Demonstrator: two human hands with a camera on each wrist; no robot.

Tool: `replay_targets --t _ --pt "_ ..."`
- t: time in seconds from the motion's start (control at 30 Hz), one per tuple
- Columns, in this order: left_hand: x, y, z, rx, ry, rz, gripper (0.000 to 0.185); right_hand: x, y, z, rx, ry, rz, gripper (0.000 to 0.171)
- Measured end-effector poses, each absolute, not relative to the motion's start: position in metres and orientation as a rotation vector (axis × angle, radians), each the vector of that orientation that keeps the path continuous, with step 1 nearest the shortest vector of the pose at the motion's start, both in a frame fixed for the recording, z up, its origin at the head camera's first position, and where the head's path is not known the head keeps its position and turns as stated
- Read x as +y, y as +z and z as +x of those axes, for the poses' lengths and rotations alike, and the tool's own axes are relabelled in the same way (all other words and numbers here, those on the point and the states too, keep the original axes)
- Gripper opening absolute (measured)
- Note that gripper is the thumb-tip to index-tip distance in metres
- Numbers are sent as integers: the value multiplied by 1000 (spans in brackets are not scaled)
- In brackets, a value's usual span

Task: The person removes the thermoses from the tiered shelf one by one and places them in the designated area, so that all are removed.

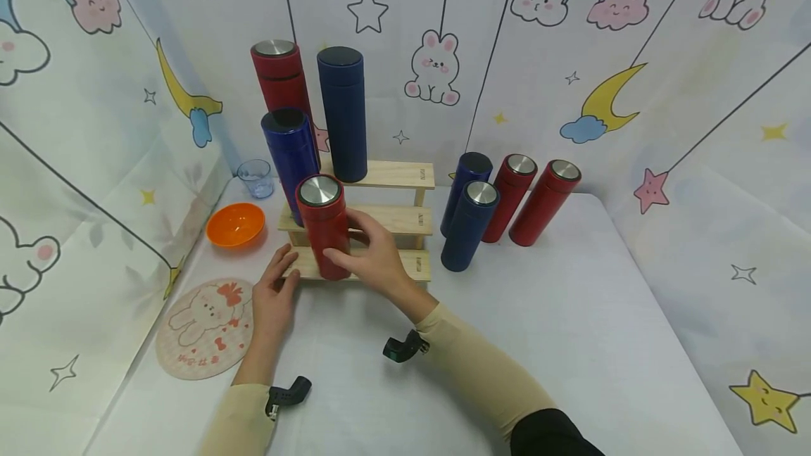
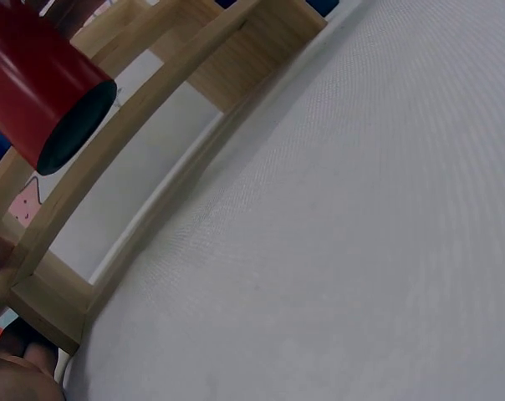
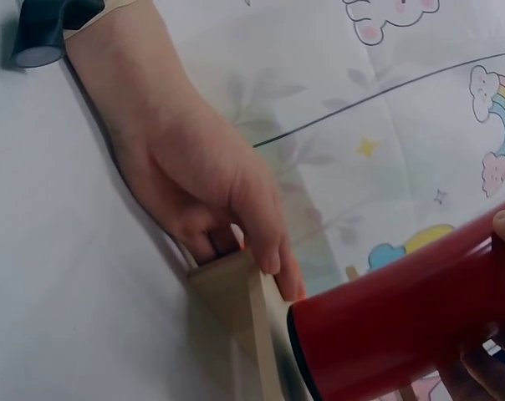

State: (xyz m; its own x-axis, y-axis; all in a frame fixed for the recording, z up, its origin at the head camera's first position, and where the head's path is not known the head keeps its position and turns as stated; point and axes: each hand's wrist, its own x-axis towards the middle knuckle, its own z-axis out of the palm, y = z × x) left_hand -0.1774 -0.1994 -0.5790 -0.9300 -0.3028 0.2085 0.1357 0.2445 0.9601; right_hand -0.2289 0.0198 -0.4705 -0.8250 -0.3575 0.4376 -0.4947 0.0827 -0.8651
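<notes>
Head view: a person's right hand (image 1: 374, 255) grips a red flask (image 1: 324, 226) with a steel lid, its fingers curled round the lower half of the body. The flask stands upright at the left part of the lowest step of a three-step wooden rack (image 1: 405, 219); in the left wrist view its dark base (image 2: 79, 124) appears slightly clear of the wood, though contact cannot be judged with certainty. The left hand (image 1: 274, 294) rests against the left front corner of the rack, fingers fairly straight and pressed to the wood, holding nothing; the right wrist view shows these fingers (image 3: 265, 242) lying along the rack's end post.

On the rack: a blue flask (image 1: 291, 153) on the middle step, directly behind the red one; a dark blue flask (image 1: 343, 112) on the top step; a second red flask (image 1: 279, 79) behind it to the left, its base hidden.

On the white desk (image 1: 538, 329), right of the rack: two dark blue flasks (image 1: 469, 224) and two red flasks (image 1: 532, 199), standing close together. Left of the rack: an orange bowl (image 1: 235, 224), a clear cup (image 1: 256, 178) behind it, and a round pink mat (image 1: 205, 328) near the desk's front left edge.
</notes>
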Motion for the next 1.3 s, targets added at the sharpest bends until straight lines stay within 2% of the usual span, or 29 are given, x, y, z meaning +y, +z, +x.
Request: replay_targets --t 0.53,0.83,1.3 --pt "-186 -540 -161 -2187 -1766 186 38 45 -469 -221 -2229 1787 847 67" --pt "-198 -576 -176 -2165 -1751 169 37 58 -467 -217 -2222 1765 843 66" --pt "-199 -577 -176 -2159 -1730 128 36 79 -465 -210 -2224 1764 811 65"
